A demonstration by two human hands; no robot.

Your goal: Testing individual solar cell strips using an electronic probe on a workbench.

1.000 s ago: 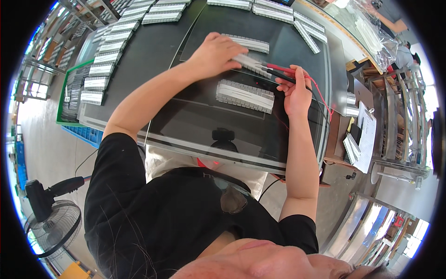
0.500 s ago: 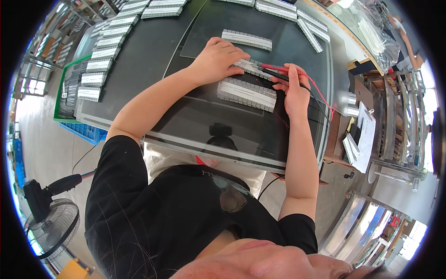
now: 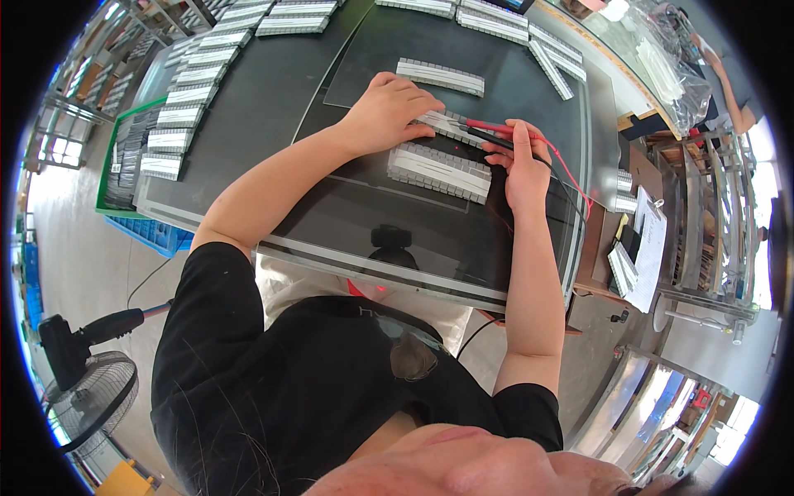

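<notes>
My left hand (image 3: 390, 112) holds the left end of a grey strip with a white middle band (image 3: 449, 125), thumb on the near side and fingers on the far side. In my right hand (image 3: 528, 172) are two test probes, a red probe (image 3: 499, 128) and a black probe (image 3: 501, 139), pinched together. Their tips point left over that strip; whether they touch it is too small to tell. A similar strip (image 3: 438, 172) lies nearer to me, and another (image 3: 440, 76) lies beyond my hands. Red and black leads run off to the right.
The strips rest on a dark glossy tabletop (image 3: 331, 207). More strips line its left side (image 3: 184, 116) and far edge. A green crate (image 3: 102, 186) stands left; papers (image 3: 649, 256) lie right. A fan (image 3: 103, 397) stands lower left. Another person's arm (image 3: 728, 91) shows at far right.
My right hand and the probes have shifted very slightly toward me. The left hand keeps its hold, and the strips lie as before.
</notes>
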